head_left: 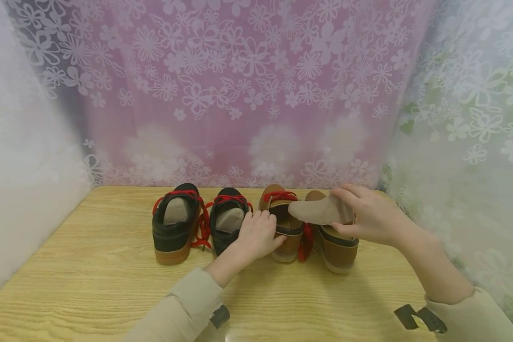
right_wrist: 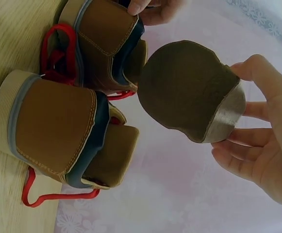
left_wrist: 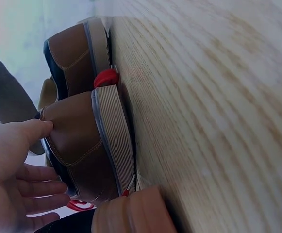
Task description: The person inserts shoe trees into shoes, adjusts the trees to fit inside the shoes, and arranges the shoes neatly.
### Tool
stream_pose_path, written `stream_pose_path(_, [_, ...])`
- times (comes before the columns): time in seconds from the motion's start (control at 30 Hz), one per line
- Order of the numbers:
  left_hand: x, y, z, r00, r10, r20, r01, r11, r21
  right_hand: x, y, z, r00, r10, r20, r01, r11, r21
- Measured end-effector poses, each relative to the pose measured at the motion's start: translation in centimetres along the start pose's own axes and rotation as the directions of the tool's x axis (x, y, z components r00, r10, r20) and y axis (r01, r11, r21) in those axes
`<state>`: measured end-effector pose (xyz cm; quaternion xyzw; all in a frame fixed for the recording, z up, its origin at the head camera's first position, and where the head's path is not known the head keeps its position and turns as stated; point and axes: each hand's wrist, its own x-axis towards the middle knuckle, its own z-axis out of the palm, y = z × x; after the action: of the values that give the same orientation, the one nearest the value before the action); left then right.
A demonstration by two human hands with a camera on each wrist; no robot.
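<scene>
The right hand (head_left: 369,216) is gripping a beige pad (head_left: 316,212) above two brown shoes (head_left: 338,256), while the left hand (head_left: 256,237), fingers fairly straight, is touching the left brown one's heel. This step is apparently stuffing the brown shoes, the next move probably calling for lining the pad up with an opening and lowering it. The head view is showing similar pads inside the black shoes (head_left: 167,241) at left; the right wrist view is revealing the held pad's broad, dark face.

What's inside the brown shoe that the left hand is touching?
Inside the brown shoe, you can see tan lining. Under the red laces, the toe end is covered, so I can't see what's there.
</scene>
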<state>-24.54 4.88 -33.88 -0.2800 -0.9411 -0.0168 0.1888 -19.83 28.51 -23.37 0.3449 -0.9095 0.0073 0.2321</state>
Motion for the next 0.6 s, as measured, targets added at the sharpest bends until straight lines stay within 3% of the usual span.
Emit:
stream_pose_path(0.2, [0.0,-0.1,0.0,1.000,0.014,-0.023,-0.014,1.000,-0.003,0.7,-0.3,0.3,0.998,-0.011,0.062,0.007,0.998,0.068])
stream_pose_path(0.6, [0.0,-0.2,0.2,0.998,0.027,-0.061,-0.028,1.000,-0.006,2.2,-0.9,1.4,0.995,-0.018,0.096,0.011,0.998,0.064])
